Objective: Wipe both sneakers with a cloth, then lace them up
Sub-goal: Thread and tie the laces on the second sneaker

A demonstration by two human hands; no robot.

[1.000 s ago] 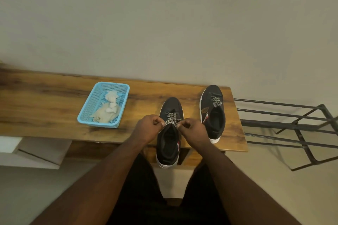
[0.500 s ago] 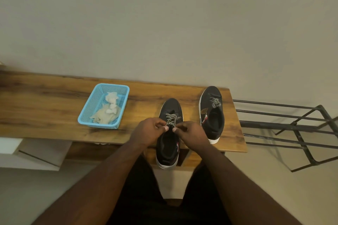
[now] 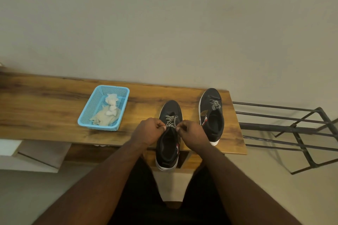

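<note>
Cloth (image 3: pixel 107 118): laid in the blue basket (image 3: pixel 86 118) on the bench (image 3: pixel 45 111); wiping is judged done.
Left hand (image 3: pixel 147 131): grip closed, one lace (image 3: pixel 171 121) end pinched.
Near sneaker (image 3: pixel 169 144): at the bench's front edge, laced only near the toe.
Right hand (image 3: pixel 192 134): grip closed, the other end pinched.
Far sneaker (image 3: pixel 212 115): on the bench, apparently part-laced; more lacing is judged left on both.

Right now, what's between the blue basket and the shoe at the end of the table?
In the head view, the other sneaker lies between the blue basket and the far sneaker, with both hands, left hand and right hand, pinching its lace.
</note>
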